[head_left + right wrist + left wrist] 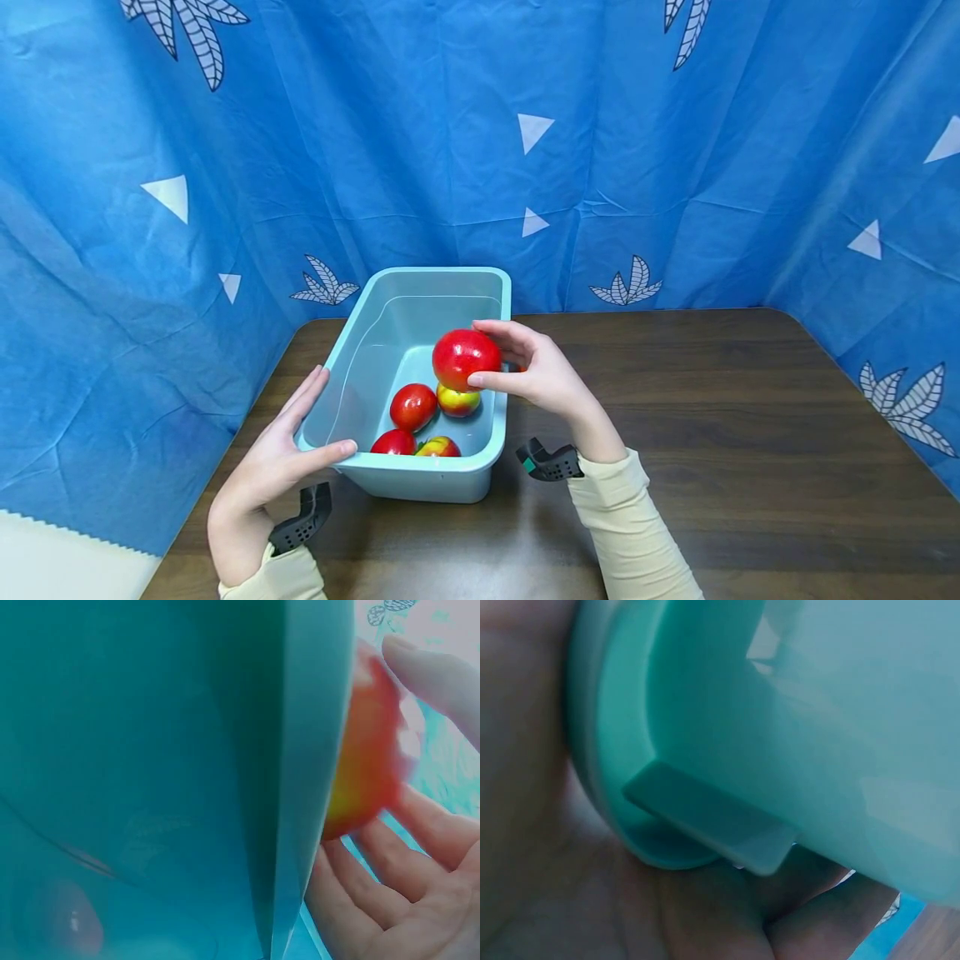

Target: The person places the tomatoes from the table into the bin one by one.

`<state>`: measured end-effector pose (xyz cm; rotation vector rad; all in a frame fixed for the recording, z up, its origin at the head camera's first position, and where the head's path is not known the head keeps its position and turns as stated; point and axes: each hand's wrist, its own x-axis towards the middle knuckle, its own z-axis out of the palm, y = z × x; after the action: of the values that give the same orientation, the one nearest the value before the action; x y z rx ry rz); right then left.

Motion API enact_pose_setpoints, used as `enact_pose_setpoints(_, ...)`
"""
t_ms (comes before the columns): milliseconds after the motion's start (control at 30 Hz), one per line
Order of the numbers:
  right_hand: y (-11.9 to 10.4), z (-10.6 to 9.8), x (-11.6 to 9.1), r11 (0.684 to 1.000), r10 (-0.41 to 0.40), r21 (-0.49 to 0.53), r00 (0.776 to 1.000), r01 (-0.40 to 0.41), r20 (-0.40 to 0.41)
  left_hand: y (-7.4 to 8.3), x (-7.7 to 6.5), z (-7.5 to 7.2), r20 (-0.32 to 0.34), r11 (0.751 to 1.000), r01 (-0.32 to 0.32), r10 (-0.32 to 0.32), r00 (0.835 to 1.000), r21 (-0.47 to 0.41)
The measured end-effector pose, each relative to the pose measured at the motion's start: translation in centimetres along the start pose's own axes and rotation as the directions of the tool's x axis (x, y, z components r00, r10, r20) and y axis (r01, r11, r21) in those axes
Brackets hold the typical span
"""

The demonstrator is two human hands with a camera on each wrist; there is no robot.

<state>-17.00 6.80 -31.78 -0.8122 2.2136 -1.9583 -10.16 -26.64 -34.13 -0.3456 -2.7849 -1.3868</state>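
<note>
A light teal plastic bin [457, 463] stands on the table at centre-left. My left hand [273, 467] holds its near left corner, thumb on the front rim and fingers along the left side. In the left wrist view the palm lies against the rim [622, 727]. Above the bin's right side, my right hand [536, 367] grips a large glossy red fruit [461, 357] between thumb and fingers. The right wrist view shows yellow on this fruit [367, 750], partly behind the bin wall. Inside the bin lie red fruits [413, 407] and yellow-red fruits [459, 403].
The brown wooden table [712, 433] extends to the right. A blue patterned curtain [480, 167] hangs behind the table and along both sides. A small red patch [522, 368] shows beside the right hand; I cannot tell what it is.
</note>
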Motion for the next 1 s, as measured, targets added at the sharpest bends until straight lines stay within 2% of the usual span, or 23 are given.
enact_pose_setpoints(200,0.4,-0.2,0.0,0.999,-0.042,0.02,0.999,0.043,-0.008,0.0,0.0,0.0,-0.004,1.0,0.0,0.0,1.0,0.008)
enact_pose_setpoints(400,0.6,-0.6,-0.1,0.999,-0.03,0.036,0.999,0.032,-0.03,0.0,0.0,0.1,-0.009,1.0,-0.003,0.003,1.0,0.007)
enact_pose_setpoints(733,1.8,-1.7,-0.3,0.998,-0.018,0.064,0.993,0.026,-0.116,0.1,0.0,0.0,-0.005,1.0,-0.008,0.008,1.0,0.013)
enact_pose_setpoints(1000,3.7,-2.6,-0.5,0.995,-0.01,0.099,0.975,0.033,-0.223,0.1,0.0,0.1,-0.003,1.0,-0.007,0.007,1.0,-0.005)
